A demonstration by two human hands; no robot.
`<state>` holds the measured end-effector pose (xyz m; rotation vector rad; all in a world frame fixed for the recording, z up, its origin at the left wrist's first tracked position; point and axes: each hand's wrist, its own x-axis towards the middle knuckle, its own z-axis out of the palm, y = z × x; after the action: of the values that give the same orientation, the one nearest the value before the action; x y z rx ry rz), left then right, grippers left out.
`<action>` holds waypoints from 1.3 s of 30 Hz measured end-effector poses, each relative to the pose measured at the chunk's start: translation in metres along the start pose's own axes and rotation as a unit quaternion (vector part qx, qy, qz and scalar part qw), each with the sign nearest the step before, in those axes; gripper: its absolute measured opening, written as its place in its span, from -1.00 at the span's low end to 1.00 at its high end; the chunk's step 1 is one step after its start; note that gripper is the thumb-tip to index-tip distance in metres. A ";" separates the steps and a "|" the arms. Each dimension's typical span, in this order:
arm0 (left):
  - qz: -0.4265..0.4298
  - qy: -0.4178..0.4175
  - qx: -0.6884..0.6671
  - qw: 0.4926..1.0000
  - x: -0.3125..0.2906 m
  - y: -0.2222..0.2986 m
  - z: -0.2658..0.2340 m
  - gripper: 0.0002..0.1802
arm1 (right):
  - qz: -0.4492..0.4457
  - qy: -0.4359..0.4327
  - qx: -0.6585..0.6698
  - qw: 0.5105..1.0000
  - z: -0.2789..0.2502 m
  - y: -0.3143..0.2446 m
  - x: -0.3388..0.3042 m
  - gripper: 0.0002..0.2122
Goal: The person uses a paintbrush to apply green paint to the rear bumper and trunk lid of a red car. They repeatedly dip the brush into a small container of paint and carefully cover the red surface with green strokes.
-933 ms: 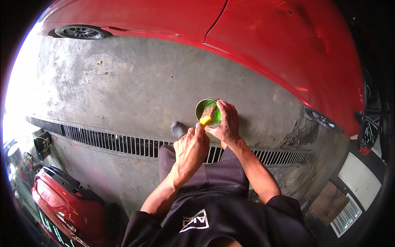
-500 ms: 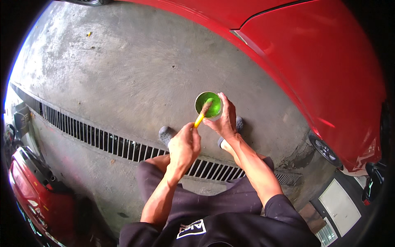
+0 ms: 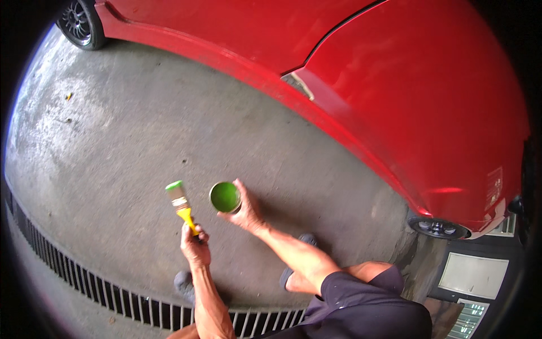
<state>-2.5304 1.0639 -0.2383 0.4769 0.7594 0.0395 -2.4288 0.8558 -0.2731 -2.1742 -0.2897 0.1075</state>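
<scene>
My left hand (image 3: 195,246) is closed round the yellow handle of a paintbrush (image 3: 182,207). The brush points up and away from me, with bright green paint on its bristle tips. To the right of it, my right hand (image 3: 245,210) grips the side of a round can (image 3: 224,197) with green paint inside. Brush and can are apart, both held above the concrete floor. Some fingers of my right hand are hidden behind the can.
A red car (image 3: 389,113) stands ahead and to the right, its wheels (image 3: 79,25) on the concrete floor (image 3: 135,130). A slatted drain grate (image 3: 121,302) runs across near my feet. White panels (image 3: 474,275) show at the lower right.
The brush has come out of the can and moved left, its bristles now pointing up. Both hands sit lower and further left in view. My view has turned toward the car.
</scene>
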 end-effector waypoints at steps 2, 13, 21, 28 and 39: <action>0.040 0.031 -0.050 0.997 0.028 -0.015 -0.002 -0.65 | -0.030 0.007 0.002 1.000 -0.010 0.006 -0.001 0.33; 0.183 0.121 -0.179 0.959 0.114 0.012 0.097 -0.73 | -0.425 0.449 -0.255 0.744 -0.349 -0.296 0.160 -0.22; 0.223 0.128 -0.178 0.950 0.081 0.004 0.116 -0.61 | -0.101 0.447 -0.391 0.798 -0.658 -0.491 0.151 -0.39; 0.385 0.100 -0.036 0.917 0.082 0.012 0.104 -0.70 | -0.137 0.346 -0.505 0.779 -0.681 -0.481 0.181 -0.51; 0.278 0.063 0.001 0.958 0.035 0.003 0.134 -0.75 | -0.156 0.407 -0.302 0.848 -0.700 -0.495 0.168 -0.52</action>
<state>-2.4144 1.0193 -0.1761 0.6839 0.7291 0.6001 -2.2208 0.6190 0.5415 -2.5067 -0.1832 -1.2152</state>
